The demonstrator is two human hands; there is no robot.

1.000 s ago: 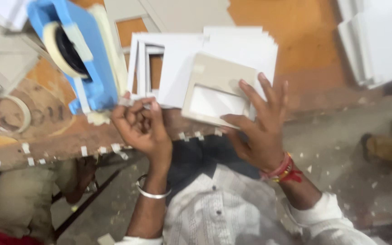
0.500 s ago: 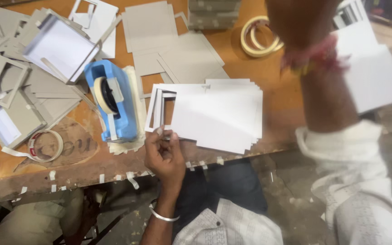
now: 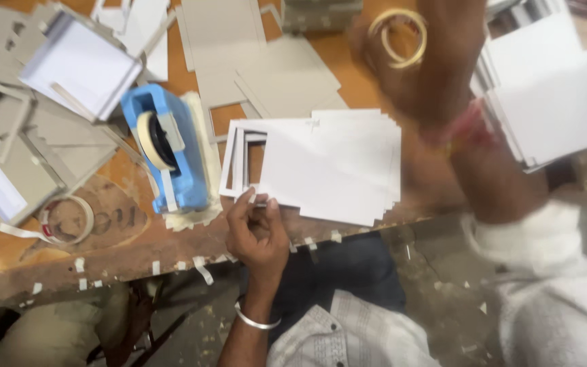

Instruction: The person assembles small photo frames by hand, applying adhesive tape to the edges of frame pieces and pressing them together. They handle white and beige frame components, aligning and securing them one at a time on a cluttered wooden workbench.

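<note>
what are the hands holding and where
Left hand pinches a small tape strip by its end; right hand is blurred, cannot tell.

The left hand (image 3: pixel 256 228) sits at the near edge of the counter (image 3: pixel 348 58), touching the stack of white cards (image 3: pixel 327 166). Just beside it toward the left edge stands the blue tape dispenser (image 3: pixel 168 153), which closes that side. Bare wood shows between the grey boards (image 3: pixel 259 61) and the tape ring (image 3: pixel 397 37). The blurred right hand (image 3: pixel 419 78) hangs there.

Craft workshop — card frames (image 3: pixel 242 160), tape dispenser (image 3: pixel 168 153).
</note>
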